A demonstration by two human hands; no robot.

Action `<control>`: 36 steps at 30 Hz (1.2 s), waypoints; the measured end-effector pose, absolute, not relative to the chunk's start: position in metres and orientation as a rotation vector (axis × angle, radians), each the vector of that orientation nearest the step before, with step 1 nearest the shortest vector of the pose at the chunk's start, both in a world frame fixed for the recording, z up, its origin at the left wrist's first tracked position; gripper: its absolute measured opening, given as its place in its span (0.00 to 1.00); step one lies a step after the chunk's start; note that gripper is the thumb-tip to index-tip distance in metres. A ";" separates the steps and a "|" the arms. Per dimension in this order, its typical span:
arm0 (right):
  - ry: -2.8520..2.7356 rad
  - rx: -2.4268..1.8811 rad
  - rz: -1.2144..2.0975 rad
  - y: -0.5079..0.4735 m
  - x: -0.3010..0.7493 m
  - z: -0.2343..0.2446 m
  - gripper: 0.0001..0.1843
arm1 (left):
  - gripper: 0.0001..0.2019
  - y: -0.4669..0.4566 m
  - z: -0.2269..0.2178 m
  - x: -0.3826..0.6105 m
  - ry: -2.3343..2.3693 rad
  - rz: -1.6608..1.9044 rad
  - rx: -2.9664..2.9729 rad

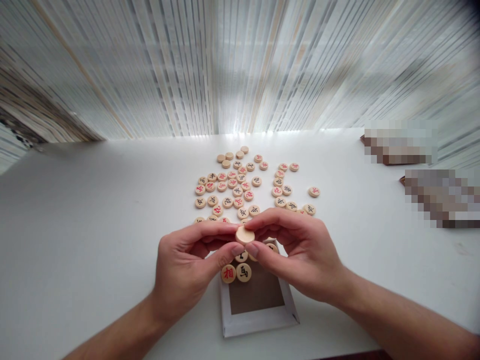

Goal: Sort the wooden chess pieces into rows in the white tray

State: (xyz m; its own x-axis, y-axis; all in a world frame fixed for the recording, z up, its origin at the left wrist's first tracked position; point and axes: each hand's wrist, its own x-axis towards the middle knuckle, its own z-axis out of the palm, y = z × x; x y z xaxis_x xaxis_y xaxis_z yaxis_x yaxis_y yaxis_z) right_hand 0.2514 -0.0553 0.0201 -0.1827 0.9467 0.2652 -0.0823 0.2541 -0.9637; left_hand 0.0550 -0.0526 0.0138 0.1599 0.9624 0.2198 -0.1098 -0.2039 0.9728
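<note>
Both my hands meet over the table's near middle and pinch one round wooden game piece between them, its blank face toward me. My left hand grips it with thumb and forefinger from the left; my right hand does the same from the right. Directly below sits a shallow white-rimmed box with a brown floor. A few pieces lie at its far end, among them one with a red character and one with a black character. Beyond my hands, many more pieces are scattered on the white table.
A striped curtain hangs behind the table's far edge. Two blurred objects lie at the right side of the table. One piece lies apart to the right of the scatter.
</note>
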 end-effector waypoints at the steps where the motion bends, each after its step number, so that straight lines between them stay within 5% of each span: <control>1: -1.410 -0.864 1.187 -0.055 0.251 0.019 0.09 | 0.16 -0.052 0.015 0.055 0.898 1.260 1.337; 10: -1.185 -0.816 1.497 -0.051 0.256 0.017 0.22 | 0.15 -0.050 0.014 0.056 0.842 1.217 1.251; 36: -0.885 -0.853 1.886 -0.050 0.257 0.024 0.15 | 0.15 -0.056 0.006 0.050 0.892 1.269 1.685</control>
